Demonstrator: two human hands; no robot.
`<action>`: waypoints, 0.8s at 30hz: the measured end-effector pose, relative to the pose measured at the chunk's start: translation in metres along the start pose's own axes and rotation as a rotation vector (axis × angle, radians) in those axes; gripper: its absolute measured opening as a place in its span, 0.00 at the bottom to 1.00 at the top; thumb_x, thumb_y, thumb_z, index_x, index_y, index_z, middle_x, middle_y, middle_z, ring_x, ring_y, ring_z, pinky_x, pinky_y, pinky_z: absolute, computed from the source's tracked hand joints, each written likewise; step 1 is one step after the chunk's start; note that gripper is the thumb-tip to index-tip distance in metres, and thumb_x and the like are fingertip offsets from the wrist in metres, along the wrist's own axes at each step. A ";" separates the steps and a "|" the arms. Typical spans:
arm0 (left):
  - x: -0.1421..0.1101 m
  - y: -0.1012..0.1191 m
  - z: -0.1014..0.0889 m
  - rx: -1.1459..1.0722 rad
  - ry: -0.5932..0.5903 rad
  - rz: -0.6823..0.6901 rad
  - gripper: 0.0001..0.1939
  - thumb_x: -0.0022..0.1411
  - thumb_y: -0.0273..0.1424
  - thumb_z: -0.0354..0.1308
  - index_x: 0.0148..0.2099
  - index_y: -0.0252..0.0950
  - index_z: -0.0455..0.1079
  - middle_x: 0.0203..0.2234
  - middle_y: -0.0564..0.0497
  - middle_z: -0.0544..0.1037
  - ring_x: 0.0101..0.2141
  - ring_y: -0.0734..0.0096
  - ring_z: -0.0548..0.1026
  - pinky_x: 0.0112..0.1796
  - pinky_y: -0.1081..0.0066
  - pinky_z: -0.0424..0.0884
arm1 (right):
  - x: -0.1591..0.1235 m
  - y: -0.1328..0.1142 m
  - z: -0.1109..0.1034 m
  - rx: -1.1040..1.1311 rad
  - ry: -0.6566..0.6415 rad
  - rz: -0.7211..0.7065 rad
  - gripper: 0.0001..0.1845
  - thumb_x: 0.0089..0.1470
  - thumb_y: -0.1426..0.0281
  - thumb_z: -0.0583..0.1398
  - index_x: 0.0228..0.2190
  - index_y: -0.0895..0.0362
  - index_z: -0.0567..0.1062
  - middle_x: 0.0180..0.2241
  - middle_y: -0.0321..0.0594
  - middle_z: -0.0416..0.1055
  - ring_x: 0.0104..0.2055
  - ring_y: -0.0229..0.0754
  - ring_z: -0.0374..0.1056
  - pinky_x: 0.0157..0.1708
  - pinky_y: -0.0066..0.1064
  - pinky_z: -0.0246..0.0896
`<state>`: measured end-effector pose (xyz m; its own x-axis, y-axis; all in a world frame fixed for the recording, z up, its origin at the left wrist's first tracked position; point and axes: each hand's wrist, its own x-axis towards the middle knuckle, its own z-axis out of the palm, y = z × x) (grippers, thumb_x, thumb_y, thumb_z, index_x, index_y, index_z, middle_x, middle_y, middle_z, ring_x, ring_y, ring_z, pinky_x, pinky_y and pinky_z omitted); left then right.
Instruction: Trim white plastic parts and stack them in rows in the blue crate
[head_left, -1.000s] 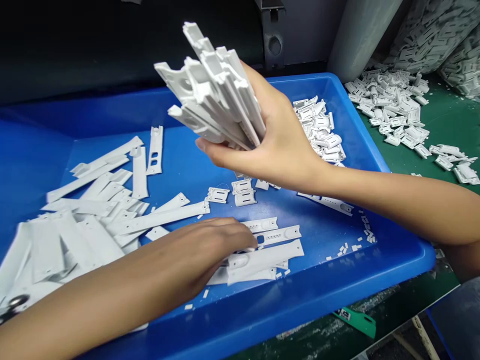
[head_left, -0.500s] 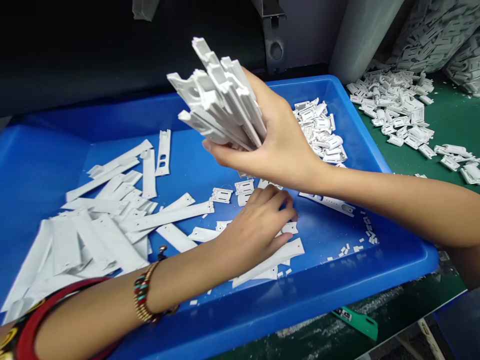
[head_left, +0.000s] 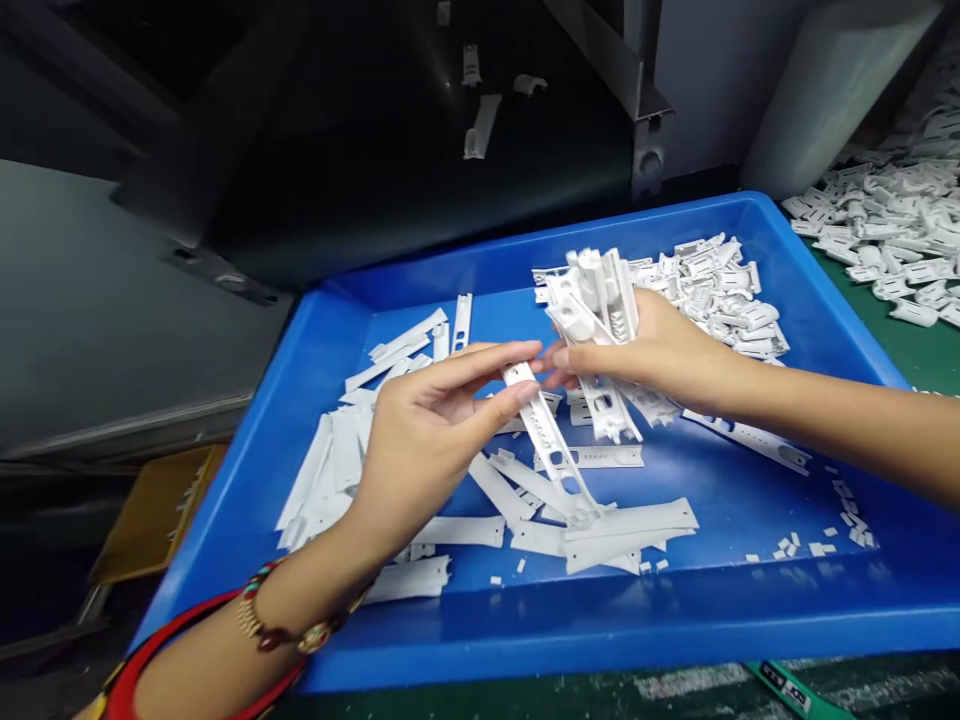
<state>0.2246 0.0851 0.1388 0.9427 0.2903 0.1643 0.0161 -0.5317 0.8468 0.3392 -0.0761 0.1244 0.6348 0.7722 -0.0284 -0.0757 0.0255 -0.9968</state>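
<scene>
- The left hand (head_left: 420, 430) holds one strip (head_left: 545, 435) at its far end, thumb and fingers closed narrowly on it.
- The long axis of this strip slopes from these fingertips towards the person and to the right. Its near end is over the loose strips (head_left: 630, 530); whether it touches them, I cannot tell.
- The right hand (head_left: 675, 345) is wrapped around a bundle (head_left: 592, 310), with the thumb on the side that faces the left hand.
- The bundle lies just to the right of the left fingertips, and its strips stand at mixed angles, some steeper than the single strip.
- The left hand is the nearer one to the single strip; the fingers of both hands are very close together.
- Both hands are above the blue tray (head_left: 480, 655). The small clips (head_left: 739, 300) lie beyond the right hand, and a pile (head_left: 341, 455) lies to the left.
</scene>
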 end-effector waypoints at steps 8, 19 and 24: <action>0.004 -0.009 -0.006 -0.130 0.062 -0.062 0.12 0.56 0.38 0.67 0.43 0.43 0.81 0.44 0.48 0.82 0.47 0.60 0.78 0.46 0.64 0.78 | -0.008 0.007 0.008 0.395 -0.329 0.458 0.20 0.50 0.65 0.69 0.44 0.55 0.74 0.38 0.43 0.79 0.40 0.46 0.77 0.42 0.41 0.75; 0.001 -0.004 -0.007 -0.121 -0.043 0.036 0.14 0.57 0.29 0.60 0.45 0.39 0.79 0.47 0.46 0.79 0.49 0.60 0.77 0.45 0.66 0.79 | -0.011 0.013 0.015 0.368 -0.233 0.436 0.24 0.50 0.68 0.69 0.48 0.57 0.72 0.35 0.42 0.78 0.37 0.43 0.76 0.37 0.34 0.75; -0.001 -0.003 -0.004 -0.089 -0.054 0.087 0.13 0.57 0.28 0.59 0.46 0.37 0.76 0.46 0.45 0.78 0.49 0.59 0.76 0.48 0.64 0.78 | -0.012 0.017 0.017 0.340 -0.194 0.388 0.20 0.47 0.67 0.71 0.41 0.59 0.75 0.32 0.40 0.78 0.34 0.41 0.76 0.34 0.32 0.74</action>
<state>0.2225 0.0893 0.1378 0.9559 0.2019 0.2135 -0.0937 -0.4791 0.8727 0.3173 -0.0738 0.1092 0.3596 0.8680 -0.3425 -0.5408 -0.1053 -0.8345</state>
